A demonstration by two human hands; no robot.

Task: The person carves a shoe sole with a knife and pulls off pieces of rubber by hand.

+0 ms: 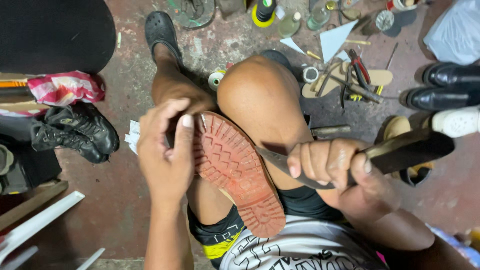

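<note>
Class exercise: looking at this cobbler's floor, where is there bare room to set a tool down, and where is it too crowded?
Bare floor lies between the black boots, the striped cloth and the clog. Another patch opens beyond the right hand holding the knife. Crowded: the top edge, around the pliers, sandal soles and bottles.

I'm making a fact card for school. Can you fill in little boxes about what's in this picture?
Place: a stained red floor with tools and shoes scattered about
Left hand: fingers grip the toe end of a shoe with a reddish lugged sole
Right hand: closed around a long knife, blade pointing at the sole's edge
Shoe position: sole up, resting between the person's knees
Left side: a pair of black boots
Right side: shiny black shoes, pliers with red handles
</note>
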